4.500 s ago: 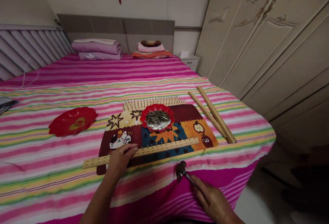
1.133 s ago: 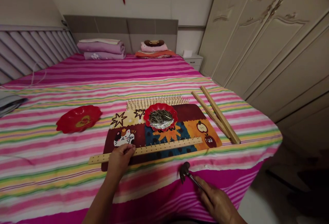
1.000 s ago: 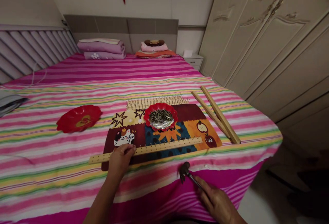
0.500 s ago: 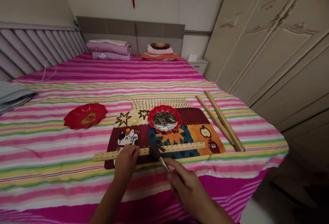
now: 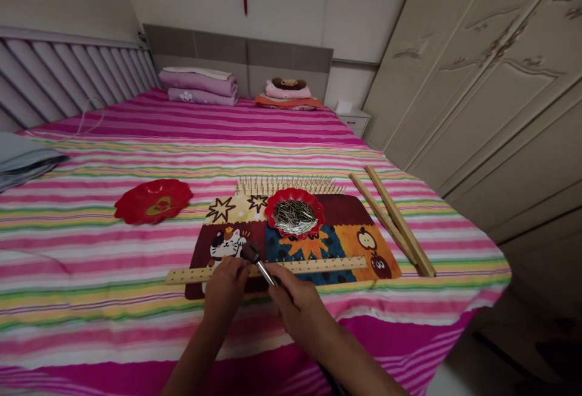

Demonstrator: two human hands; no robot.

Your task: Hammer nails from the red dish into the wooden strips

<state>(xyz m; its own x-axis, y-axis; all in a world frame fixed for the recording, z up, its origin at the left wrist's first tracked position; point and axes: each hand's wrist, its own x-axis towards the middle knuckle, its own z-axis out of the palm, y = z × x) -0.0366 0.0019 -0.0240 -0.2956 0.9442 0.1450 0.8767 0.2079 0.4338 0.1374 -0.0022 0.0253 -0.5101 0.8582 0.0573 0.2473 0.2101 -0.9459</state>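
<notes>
My left hand [image 5: 225, 287] rests on a long wooden strip [image 5: 318, 264] with a row of holes, fingers pinched together at its edge. The strip lies across the near side of a colourful patchwork mat [image 5: 350, 241] on the striped bed. My right hand [image 5: 297, 305] grips a small hammer [image 5: 254, 258] by its metal handle, its dark head raised just above the strip beside my left fingertips. A red dish of metal nails [image 5: 294, 214] sits on the mat beyond.
A second wooden strip bristling with upright nails [image 5: 288, 185] lies behind the dish. Two plain wooden strips [image 5: 395, 220] lie at the right. A red dish [image 5: 153, 201] sits at the left. Folded bedding [image 5: 200, 85] is at the headboard, a wardrobe [image 5: 477, 74] on the right.
My right hand has swung the hammer from the bed's front edge up and left to the strip beside my left hand. The view has shifted slightly; my left hand stays on the strip.
</notes>
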